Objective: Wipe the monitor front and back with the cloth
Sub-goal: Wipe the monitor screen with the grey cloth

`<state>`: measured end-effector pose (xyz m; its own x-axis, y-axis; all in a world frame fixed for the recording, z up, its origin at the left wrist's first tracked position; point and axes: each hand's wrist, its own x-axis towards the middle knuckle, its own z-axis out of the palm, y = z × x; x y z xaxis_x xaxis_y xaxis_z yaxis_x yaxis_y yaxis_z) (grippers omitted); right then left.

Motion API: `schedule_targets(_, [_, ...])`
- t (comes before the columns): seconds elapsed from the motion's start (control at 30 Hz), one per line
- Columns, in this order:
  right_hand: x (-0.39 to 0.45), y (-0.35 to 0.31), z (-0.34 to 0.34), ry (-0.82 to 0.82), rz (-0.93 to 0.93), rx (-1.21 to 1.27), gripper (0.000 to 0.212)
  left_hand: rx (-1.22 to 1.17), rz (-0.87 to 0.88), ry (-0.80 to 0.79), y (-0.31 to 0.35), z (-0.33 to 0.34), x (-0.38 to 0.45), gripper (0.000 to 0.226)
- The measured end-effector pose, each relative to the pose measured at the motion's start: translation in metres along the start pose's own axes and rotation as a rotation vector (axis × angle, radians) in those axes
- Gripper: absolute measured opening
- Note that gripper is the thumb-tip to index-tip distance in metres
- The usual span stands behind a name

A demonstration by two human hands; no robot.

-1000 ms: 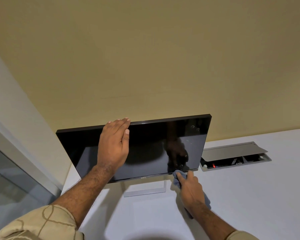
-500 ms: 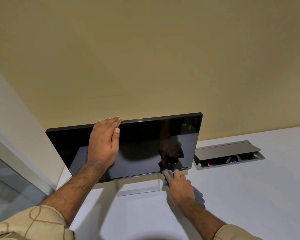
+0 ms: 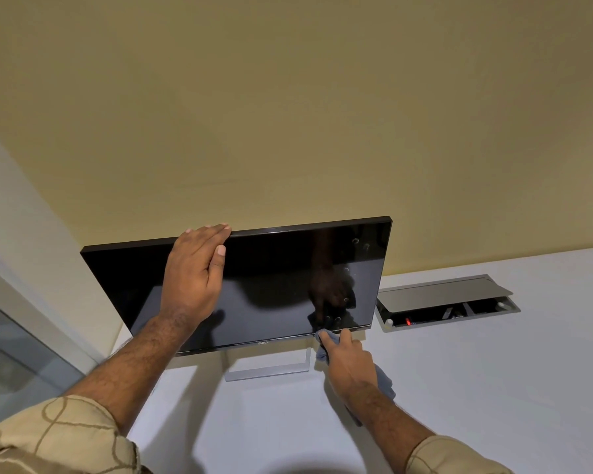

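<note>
A black monitor (image 3: pixel 274 285) with a dark glossy screen stands on a silver frame stand (image 3: pixel 267 371) on the white desk (image 3: pixel 476 388). My left hand (image 3: pixel 194 271) lies flat over the screen's upper left part, fingers curled over the top edge. My right hand (image 3: pixel 348 364) grips a grey-blue cloth (image 3: pixel 384 383) and presses it against the bottom bezel near the right corner. The cloth's tail hangs out behind my wrist. The monitor's back is hidden.
An open cable box (image 3: pixel 449 302) with a raised grey lid is set into the desk right of the monitor. A beige wall (image 3: pixel 322 114) rises close behind. A glass partition (image 3: pixel 11 354) runs along the left side.
My right hand with the cloth has slid left along the monitor's bottom edge. My left hand has stayed on the top edge. The view has shifted slightly.
</note>
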<state>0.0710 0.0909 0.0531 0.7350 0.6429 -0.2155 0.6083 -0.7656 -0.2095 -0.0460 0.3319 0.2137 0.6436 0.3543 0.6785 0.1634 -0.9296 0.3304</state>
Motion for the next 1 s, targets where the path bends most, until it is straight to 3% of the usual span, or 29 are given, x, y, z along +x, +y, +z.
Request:
schedule_targets(0.73, [0.008, 0.049, -0.006, 0.059, 0.111, -0.010, 0.069, 0.019, 0.007, 0.038, 0.002, 0.007, 0.001, 0.037])
schedule_targets(1.0, [0.004, 0.068, -0.010, 0.101, 0.145, 0.037, 0.060, 0.019, -0.006, 0.065, 0.004, 0.009, 0.001, 0.037])
